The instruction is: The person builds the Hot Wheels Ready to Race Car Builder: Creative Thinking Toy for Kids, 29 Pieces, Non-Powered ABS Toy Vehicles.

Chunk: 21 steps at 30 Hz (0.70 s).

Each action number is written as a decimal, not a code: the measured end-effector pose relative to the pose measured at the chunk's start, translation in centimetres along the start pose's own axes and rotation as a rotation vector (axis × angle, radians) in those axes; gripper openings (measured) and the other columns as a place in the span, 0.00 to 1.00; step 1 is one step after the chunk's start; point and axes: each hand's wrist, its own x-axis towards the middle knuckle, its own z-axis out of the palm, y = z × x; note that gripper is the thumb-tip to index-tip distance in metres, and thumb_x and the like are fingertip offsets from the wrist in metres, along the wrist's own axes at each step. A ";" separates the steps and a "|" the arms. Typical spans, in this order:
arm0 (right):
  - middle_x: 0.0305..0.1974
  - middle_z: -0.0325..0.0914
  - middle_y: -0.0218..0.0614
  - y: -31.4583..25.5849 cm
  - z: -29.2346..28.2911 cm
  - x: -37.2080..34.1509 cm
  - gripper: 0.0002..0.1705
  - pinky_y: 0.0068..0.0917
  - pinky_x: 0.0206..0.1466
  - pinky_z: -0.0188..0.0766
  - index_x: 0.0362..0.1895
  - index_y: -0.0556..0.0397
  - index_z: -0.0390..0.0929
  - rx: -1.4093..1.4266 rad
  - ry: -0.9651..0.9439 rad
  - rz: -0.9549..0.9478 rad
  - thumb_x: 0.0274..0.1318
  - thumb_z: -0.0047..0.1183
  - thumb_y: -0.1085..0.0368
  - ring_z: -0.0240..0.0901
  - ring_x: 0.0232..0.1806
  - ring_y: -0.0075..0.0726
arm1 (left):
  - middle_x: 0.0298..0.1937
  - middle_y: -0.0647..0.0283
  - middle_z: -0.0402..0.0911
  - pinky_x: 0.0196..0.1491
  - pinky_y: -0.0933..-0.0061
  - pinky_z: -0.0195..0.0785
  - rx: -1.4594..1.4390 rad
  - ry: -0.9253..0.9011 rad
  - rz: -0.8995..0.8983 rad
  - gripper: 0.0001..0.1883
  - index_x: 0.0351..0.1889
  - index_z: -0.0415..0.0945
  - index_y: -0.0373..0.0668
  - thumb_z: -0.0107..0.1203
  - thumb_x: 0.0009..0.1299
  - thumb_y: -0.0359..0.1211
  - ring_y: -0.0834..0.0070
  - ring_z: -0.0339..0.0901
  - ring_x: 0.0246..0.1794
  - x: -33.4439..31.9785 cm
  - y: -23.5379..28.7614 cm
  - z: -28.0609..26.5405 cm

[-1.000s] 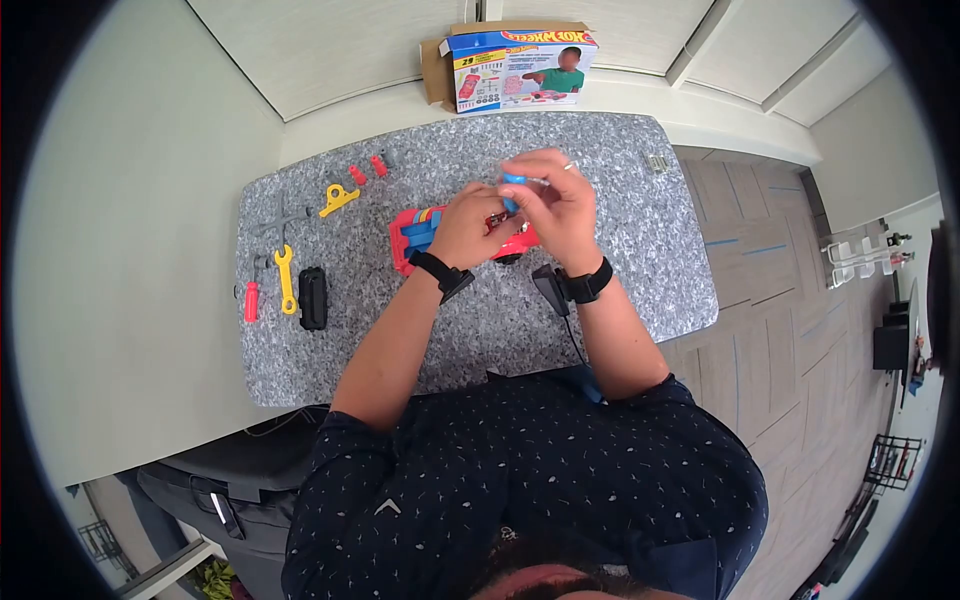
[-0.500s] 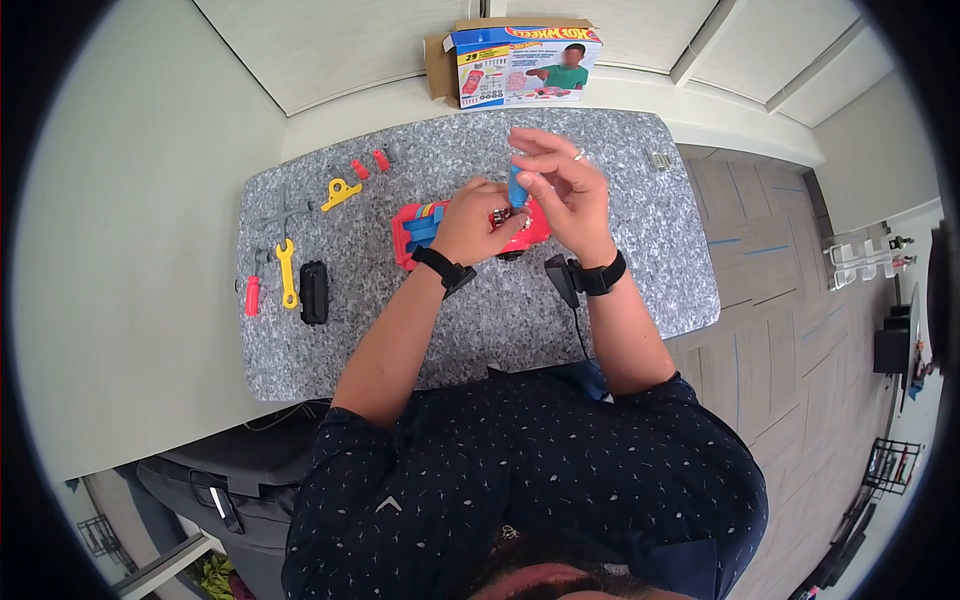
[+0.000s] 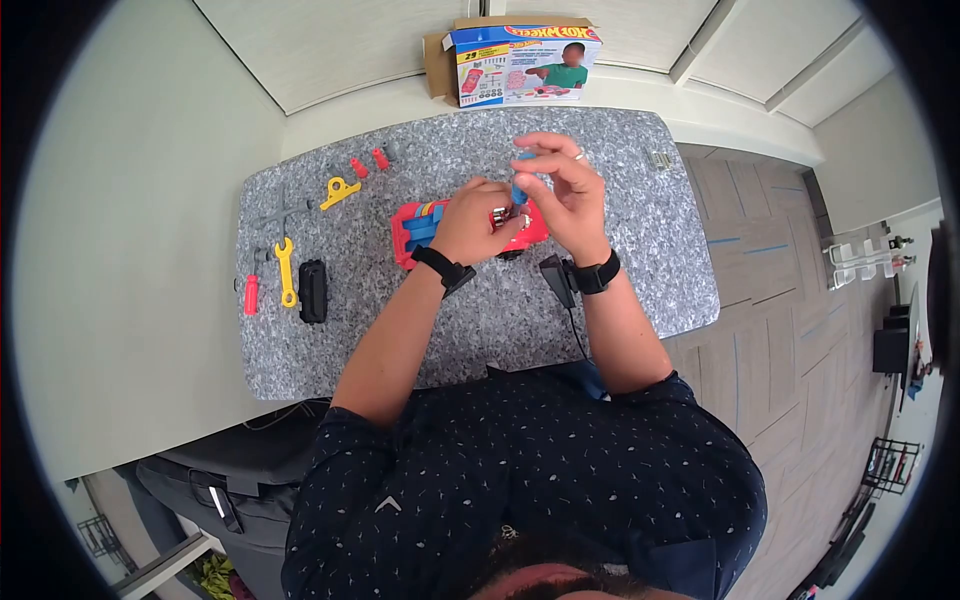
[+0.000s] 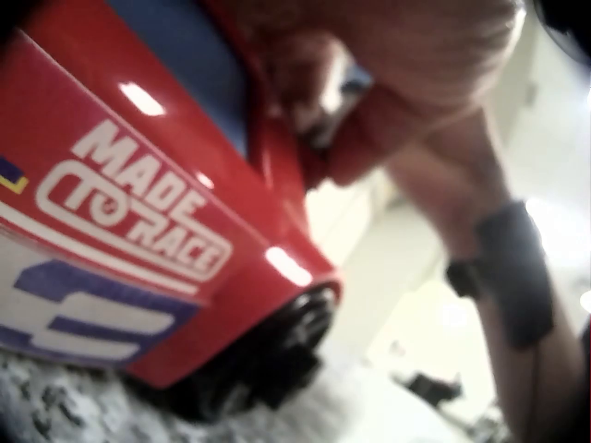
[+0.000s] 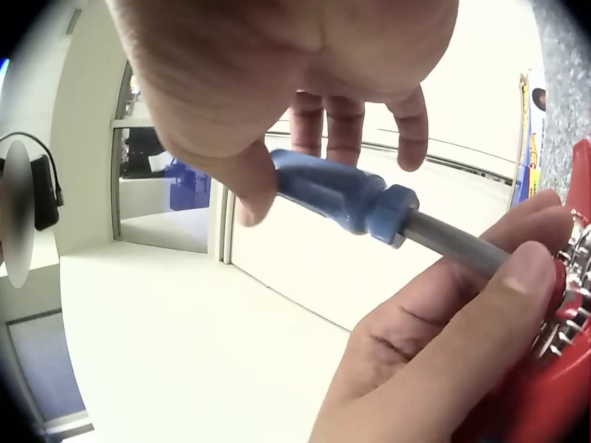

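My right hand [image 3: 572, 200] pinches the blue handle [image 5: 323, 189] of a toy screwdriver between thumb and forefinger, its other fingers held loosely away. From the handle a grey shaft [image 5: 452, 242] slants down to a chrome engine piece [image 5: 574, 318] on a red toy car [image 3: 527, 238]. My left hand [image 3: 465, 228] lies over the car's middle, its thumb and fingers pinching round the shaft's lower end. Beside that thumb shows a small red piece [image 5: 558, 284]. The shaft's tip is hidden by the left fingers. In the left wrist view the car's side [image 4: 249, 268] reads "MADE TO RACE".
Left on the speckled table [image 3: 400, 345] lie a yellow wrench [image 3: 286, 275], a grey cross-shaped tool [image 3: 283, 214], a red-handled tool [image 3: 251, 295] and a black part [image 3: 313, 292]. A yellow ringed part [image 3: 338, 193] is farther back. A toy box [image 3: 525, 70] stands behind the table.
The right hand has shifted slightly right and the blue handle now stands more upright above the car. Since half a second ago its fingers have moved a little on the handle. The left hand stays over the car.
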 end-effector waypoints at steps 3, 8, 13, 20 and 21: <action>0.63 0.86 0.44 -0.9 0.8 -0.6 0.13 0.37 0.66 0.81 0.54 0.55 0.94 0.172 0.018 0.157 0.67 0.72 0.75 0.84 0.64 0.41 | 0.41 0.61 0.89 0.54 0.51 0.76 -0.010 0.009 0.004 0.08 0.37 0.88 0.42 0.73 0.68 0.35 0.55 0.83 0.47 0.0 -0.1 0.1; 0.58 0.85 0.41 0.7 1.2 -1.7 0.14 0.37 0.64 0.80 0.56 0.55 0.94 -0.189 0.137 -0.076 0.70 0.68 0.77 0.82 0.62 0.39 | 0.41 0.60 0.89 0.55 0.50 0.76 -0.013 -0.011 -0.016 0.08 0.37 0.88 0.41 0.73 0.67 0.35 0.55 0.83 0.47 0.1 0.2 -0.1; 0.56 0.83 0.40 -1.5 2.0 -1.1 0.20 0.33 0.64 0.78 0.61 0.54 0.92 0.019 0.106 0.067 0.66 0.70 0.78 0.81 0.60 0.37 | 0.47 0.58 0.90 0.59 0.53 0.76 -0.017 -0.053 -0.034 0.11 0.45 0.89 0.40 0.75 0.66 0.31 0.54 0.82 0.52 0.0 0.2 -0.4; 0.58 0.84 0.42 0.1 1.5 -1.3 0.18 0.35 0.65 0.82 0.60 0.56 0.91 -0.096 0.162 -0.020 0.67 0.69 0.79 0.82 0.64 0.40 | 0.47 0.58 0.90 0.60 0.52 0.76 0.000 -0.058 -0.048 0.11 0.44 0.88 0.40 0.74 0.65 0.31 0.53 0.83 0.53 -0.2 0.0 -0.3; 0.58 0.84 0.42 -0.5 1.9 -1.1 0.18 0.35 0.65 0.82 0.59 0.57 0.91 0.003 0.154 0.001 0.66 0.71 0.79 0.83 0.64 0.40 | 0.47 0.58 0.90 0.60 0.52 0.76 0.002 -0.048 -0.045 0.11 0.44 0.88 0.40 0.74 0.65 0.31 0.53 0.83 0.53 -0.2 0.0 -0.2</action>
